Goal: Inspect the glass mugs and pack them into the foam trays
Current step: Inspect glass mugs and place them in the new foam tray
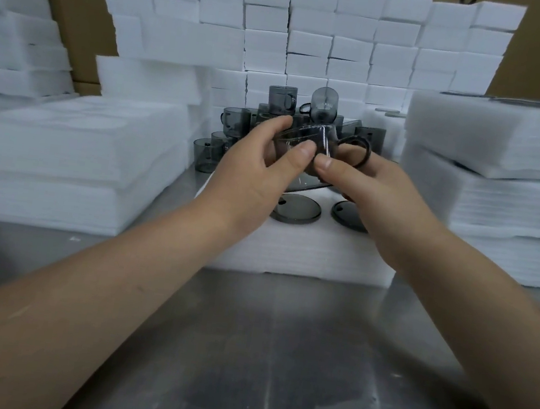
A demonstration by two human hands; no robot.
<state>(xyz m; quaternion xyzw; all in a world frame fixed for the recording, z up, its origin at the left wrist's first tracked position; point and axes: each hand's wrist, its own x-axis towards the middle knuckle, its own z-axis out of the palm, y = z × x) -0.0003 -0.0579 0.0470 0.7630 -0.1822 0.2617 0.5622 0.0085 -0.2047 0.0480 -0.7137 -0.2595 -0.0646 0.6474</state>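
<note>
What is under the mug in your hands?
A white foam tray with two dark round glass pieces on it. The left hand and right hand, holding the mug, hide its back part.

I'm viewing a packing station in a warehouse or factory stockroom. Brown cardboard cartons with black printed characters line the back, and a wall of stacked white foam blocks stands in front of them. The worktop is a scuffed stainless-steel table. Piles of flat white foam trays sit on the left and right, with a lower stack in the middle. Behind that is a heap of identical smoky grey glass mugs.
</note>
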